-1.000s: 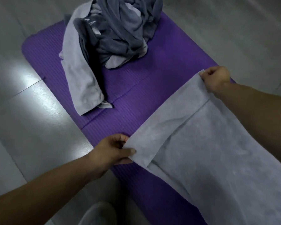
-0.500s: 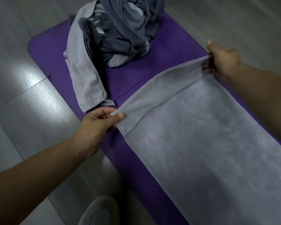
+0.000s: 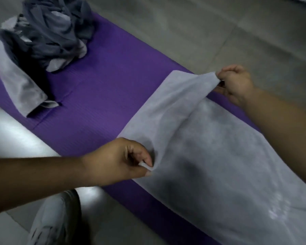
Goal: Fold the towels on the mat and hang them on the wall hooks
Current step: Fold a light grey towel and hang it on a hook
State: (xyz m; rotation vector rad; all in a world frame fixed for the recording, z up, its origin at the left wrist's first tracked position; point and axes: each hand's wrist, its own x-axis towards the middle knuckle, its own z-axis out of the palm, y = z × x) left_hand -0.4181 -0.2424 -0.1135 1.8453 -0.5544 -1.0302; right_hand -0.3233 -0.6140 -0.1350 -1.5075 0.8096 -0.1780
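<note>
A light grey towel (image 3: 219, 156) lies stretched along the purple mat (image 3: 99, 96), reaching to the lower right edge of the view. My left hand (image 3: 120, 160) pinches its near corner between thumb and fingers. My right hand (image 3: 235, 84) grips the far corner, lifted a little above the mat. The towel's end edge sags between both hands, with a strip resting flat on the mat beyond it. No wall hooks are in view.
A heap of dark and light grey towels (image 3: 44, 38) sits at the mat's far left end, one light towel (image 3: 19, 85) hanging toward the mat's edge. Grey floor tiles (image 3: 219, 29) surround the mat. A grey shoe (image 3: 55, 220) stands at the bottom left.
Both hands have drawn the towel's end corners back toward me, and the view has swung so the towel heap sits farther left.
</note>
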